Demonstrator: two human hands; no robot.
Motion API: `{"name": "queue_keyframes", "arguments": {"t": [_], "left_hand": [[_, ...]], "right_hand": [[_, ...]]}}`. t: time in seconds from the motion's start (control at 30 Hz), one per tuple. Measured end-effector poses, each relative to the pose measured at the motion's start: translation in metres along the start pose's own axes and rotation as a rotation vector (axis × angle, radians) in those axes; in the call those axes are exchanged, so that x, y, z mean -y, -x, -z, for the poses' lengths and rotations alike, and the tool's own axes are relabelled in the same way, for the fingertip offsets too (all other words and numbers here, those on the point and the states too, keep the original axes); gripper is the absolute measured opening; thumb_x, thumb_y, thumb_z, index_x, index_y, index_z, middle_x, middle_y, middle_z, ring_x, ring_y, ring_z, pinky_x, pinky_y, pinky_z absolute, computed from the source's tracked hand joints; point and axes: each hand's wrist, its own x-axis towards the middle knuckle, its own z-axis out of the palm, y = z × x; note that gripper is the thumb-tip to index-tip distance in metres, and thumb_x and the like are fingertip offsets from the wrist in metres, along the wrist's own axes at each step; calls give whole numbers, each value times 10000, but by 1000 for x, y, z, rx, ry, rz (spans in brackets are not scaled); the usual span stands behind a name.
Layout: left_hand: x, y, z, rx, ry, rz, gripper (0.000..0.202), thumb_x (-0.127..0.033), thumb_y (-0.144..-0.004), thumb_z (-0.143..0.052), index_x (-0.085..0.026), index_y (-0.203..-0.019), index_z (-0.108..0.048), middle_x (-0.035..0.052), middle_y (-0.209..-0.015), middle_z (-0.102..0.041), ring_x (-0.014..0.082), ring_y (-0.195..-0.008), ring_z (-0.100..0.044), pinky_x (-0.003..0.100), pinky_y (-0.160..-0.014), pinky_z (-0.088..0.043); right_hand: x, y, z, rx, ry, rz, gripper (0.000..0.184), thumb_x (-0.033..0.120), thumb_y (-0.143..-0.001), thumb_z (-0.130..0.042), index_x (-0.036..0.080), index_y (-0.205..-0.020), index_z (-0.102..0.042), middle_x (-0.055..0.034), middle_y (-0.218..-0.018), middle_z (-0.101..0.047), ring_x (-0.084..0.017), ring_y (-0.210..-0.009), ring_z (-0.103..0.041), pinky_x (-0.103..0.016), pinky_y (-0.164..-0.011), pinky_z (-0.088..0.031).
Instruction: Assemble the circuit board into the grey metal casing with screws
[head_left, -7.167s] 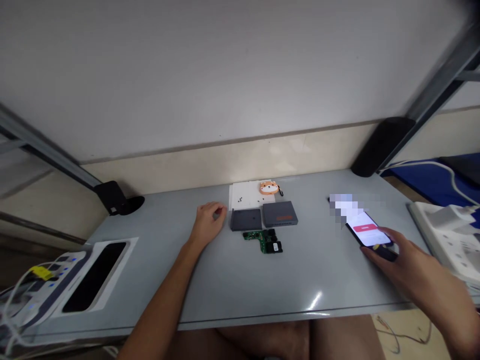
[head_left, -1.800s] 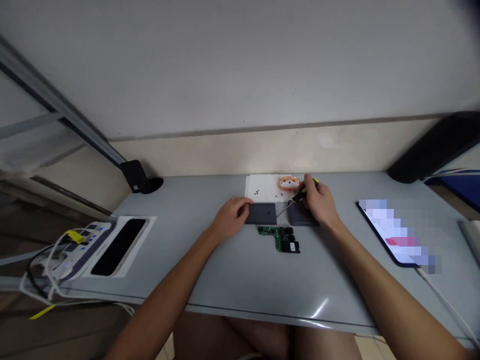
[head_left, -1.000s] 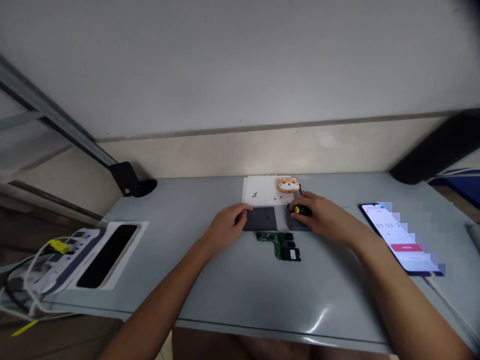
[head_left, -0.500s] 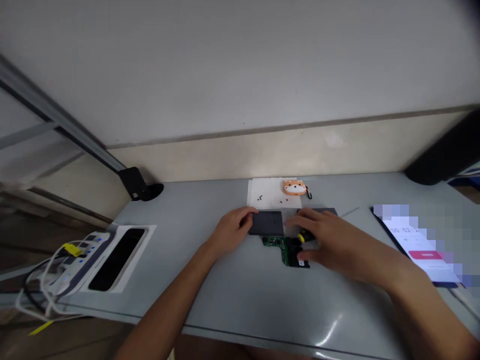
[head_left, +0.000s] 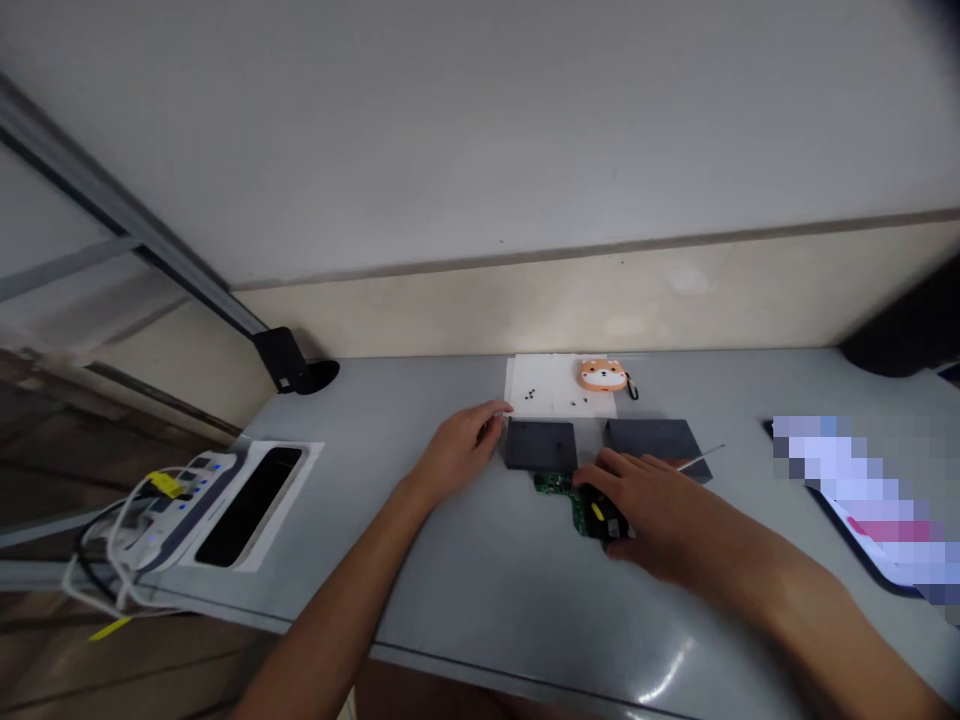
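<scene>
My left hand [head_left: 459,447] lies on the grey table [head_left: 480,590], its curled fingers gripping the left edge of a dark grey case half [head_left: 541,444]. My right hand [head_left: 651,505] is closed on a screwdriver with a yellow-marked black handle [head_left: 598,514]. The thin shaft [head_left: 702,458] sticks out to the right. This hand's fingertips rest on a green circuit board [head_left: 556,484], which it partly hides. A second grey case half [head_left: 651,439] lies just behind my right hand.
A white sheet [head_left: 559,398] with small black screws [head_left: 530,394] and an orange animal-shaped pouch [head_left: 602,375] lies at the back. A phone [head_left: 862,500] is at the right. A power strip [head_left: 180,485] sits left, near a black clamp base [head_left: 297,366].
My right hand came back from the rear case half to the circuit board, carrying the screwdriver. The second case half now lies uncovered, further right. My left hand stayed on the first case half.
</scene>
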Motion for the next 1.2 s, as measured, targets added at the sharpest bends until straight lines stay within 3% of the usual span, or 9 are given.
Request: {"name": "queue_keyframes", "arguments": {"t": [0.13, 0.27, 0.4, 0.53, 0.73, 0.93, 1.2], "left_hand": [[3, -2, 2, -17, -54, 28, 217, -228, -966, -488, -207, -1035, -692, 17, -810, -708, 172, -714, -637, 289, -737, -519], [4, -2, -3, 18, -106, -3, 158, -160, -888, -533, -210, -885, -683, 1, -749, -661, 165, -693, -607, 275, -704, -496], [4, -1, -5, 15, -106, 3, 184, -171, -895, -550, -216, -970, -712, -1, -747, -655, 167, -685, -606, 278, -704, -496], [3, -1, -2, 20, -83, 34, 234, -221, -933, -558, -218, -1096, -725, 5, -776, -679, 167, -678, -619, 283, -699, -506], [1, -1, 0, 51, -74, -2, 241, -260, -974, -535, -225, -1109, -732, 30, -890, -732, 184, -776, -666, 303, -788, -547], [5, -1, -4, 57, -56, -47, 266, -239, -987, -542, -237, -1173, -733, 36, -921, -749, 198, -840, -700, 312, -852, -568], [4, 0, -3, 78, -56, -49, 251, -234, -1005, -537, -228, -1151, -741, 40, -980, -764, 193, -862, -713, 296, -856, -568]], "right_hand": [[-4, 1, 6, 11, -112, 62, 379, 136, -829, -716, 304, -1168, -706, -40, -1137, -727, -234, -884, -737, -347, -748, -567], [-6, -6, 9, -229, -73, 77, 362, 202, -881, -690, 304, -1228, -676, -73, -1235, -706, -272, -995, -725, -393, -822, -586], [-7, -20, 4, -366, 80, 34, 345, 155, -888, -682, 229, -1225, -681, -134, -1311, -694, -321, -1047, -725, -460, -862, -596], [-10, -29, -4, -357, 111, 38, 317, 167, -884, -709, 202, -1199, -696, -147, -1282, -715, -325, -1055, -730, -459, -864, -600], [-10, -34, -11, -373, 78, 56, 312, 158, -882, -694, 223, -1188, -696, -122, -1258, -737, -306, -1056, -736, -461, -893, -591], [-9, -35, -8, -359, 17, 67, 289, 227, -900, -706, 236, -1189, -693, -99, -1217, -766, -297, -1057, -739, -452, -894, -590], [-8, -35, -4, -309, 2, 59, 303, 196, -872, -735, 223, -1174, -719, -99, -1206, -780, -305, -1079, -738, -465, -917, -589]]}}
